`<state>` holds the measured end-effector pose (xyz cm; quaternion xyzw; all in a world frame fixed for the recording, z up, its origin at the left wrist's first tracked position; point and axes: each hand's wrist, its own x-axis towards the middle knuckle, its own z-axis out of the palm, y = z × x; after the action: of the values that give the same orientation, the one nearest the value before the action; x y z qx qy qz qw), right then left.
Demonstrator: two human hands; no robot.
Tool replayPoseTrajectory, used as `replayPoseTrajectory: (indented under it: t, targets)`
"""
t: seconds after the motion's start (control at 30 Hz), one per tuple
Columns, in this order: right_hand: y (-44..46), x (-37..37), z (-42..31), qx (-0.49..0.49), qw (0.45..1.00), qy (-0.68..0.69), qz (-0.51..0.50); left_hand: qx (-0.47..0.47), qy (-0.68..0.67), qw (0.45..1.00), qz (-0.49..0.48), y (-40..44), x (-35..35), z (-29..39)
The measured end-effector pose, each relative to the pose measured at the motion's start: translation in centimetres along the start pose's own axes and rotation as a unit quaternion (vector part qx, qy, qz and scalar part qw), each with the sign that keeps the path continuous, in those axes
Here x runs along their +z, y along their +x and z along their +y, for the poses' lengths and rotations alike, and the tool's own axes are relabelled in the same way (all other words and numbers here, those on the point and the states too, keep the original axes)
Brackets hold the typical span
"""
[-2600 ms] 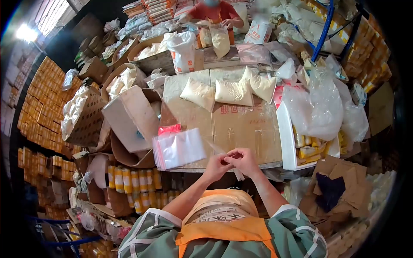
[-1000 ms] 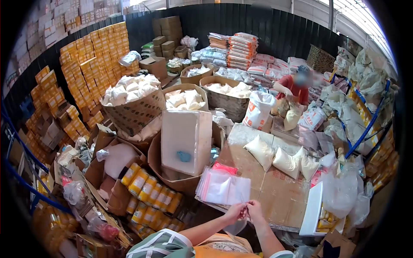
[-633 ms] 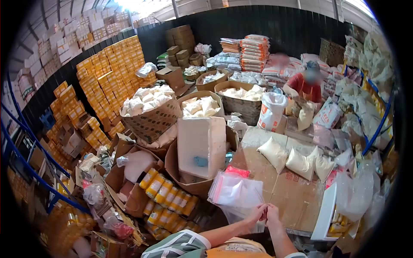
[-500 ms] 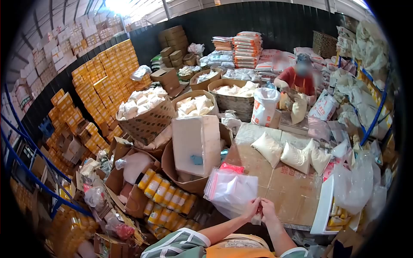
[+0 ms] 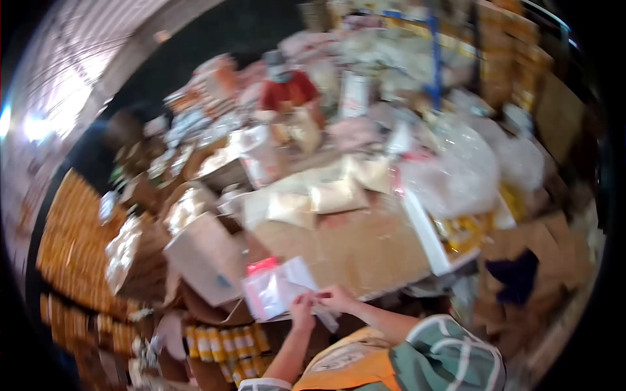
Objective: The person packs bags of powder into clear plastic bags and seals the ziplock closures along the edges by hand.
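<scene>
Both hands meet at the near edge of the cardboard-covered table (image 5: 365,254), their fingers closed on a clear plastic bag (image 5: 327,317). My left hand (image 5: 302,311) pinches it from the left side. From the right, my right hand (image 5: 338,300) grips it with fingertips close to the other hand. Part of this bag hangs down between and below them. Just beyond my left hand lies a stack of flat clear plastic bags (image 5: 266,296), with a red packet (image 5: 262,265) at its far edge. The view is smeared by motion, so finger details are soft.
Filled pale bags (image 5: 339,197) lie across the table's far side. A person in red (image 5: 290,91) works beyond it. At right stands a white foam box (image 5: 424,234) with yellow packets and a large clear plastic bag (image 5: 450,176). A white foam box (image 5: 205,257) leans at left.
The view has swung right and tilted, so the table appears shifted left. My hands have parted slightly, and more of the plastic bag now shows between them.
</scene>
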<state>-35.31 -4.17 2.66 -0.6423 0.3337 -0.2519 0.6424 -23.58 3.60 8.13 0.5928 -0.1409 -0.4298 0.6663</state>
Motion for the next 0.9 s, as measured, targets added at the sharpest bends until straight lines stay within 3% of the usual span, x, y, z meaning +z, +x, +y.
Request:
replayPoseTrajectory:
  t: [0.1, 0.13, 0.2, 0.3, 0.4, 0.43, 0.57, 0.73, 0.8, 0.9]
  targets:
    - [-2.6, -2.6, -6.3, -0.032, 0.998, -0.05, 0.016, -0.047, -0.065, 0.997, -0.016, 0.2, 1.3, 1.1]
    - [-3.6, -2.8, -7.2, -0.09, 0.99, -0.066, 0.089, -0.051, -0.068, 0.996, -0.019, -0.1, 2.1, 1.3]
    - [-4.9, -4.3, -9.5, -0.119, 0.977, -0.117, 0.134, -0.053, -0.094, 0.991, -0.073, -0.6, 3.8, 1.6]
    - [-5.9, -6.5, -9.5, -0.114, 0.978, -0.113, 0.132, -0.028, -0.043, 0.985, -0.168, -0.7, 6.6, 0.5]
    - [-7.9, -8.9, -9.5, -0.124, 0.97, -0.106, 0.178, -0.059, -0.067, 0.964, -0.25, -1.0, 9.0, -0.9]
    - [-8.5, -9.5, -9.4, -0.168, 0.953, -0.14, 0.211, -0.086, -0.099, 0.959, -0.25, -1.2, 9.7, -1.3]
    - [-11.8, -12.1, -8.6, -0.171, 0.954, -0.15, 0.195, -0.142, -0.115, 0.928, -0.323, -1.9, 10.9, -3.4]
    - [-15.0, -12.4, -9.7, -0.117, 0.948, -0.159, 0.251, -0.163, -0.069, 0.911, -0.371, -4.6, 13.2, -2.4]
    - [-15.8, -11.9, -10.2, -0.076, 0.947, -0.125, 0.285, -0.096, 0.035, 0.888, -0.448, -5.0, 13.5, -1.9]
    - [-16.2, -11.2, -10.3, -0.046, 0.951, -0.139, 0.273, -0.064, 0.085, 0.876, -0.47, -5.1, 13.2, -1.7]
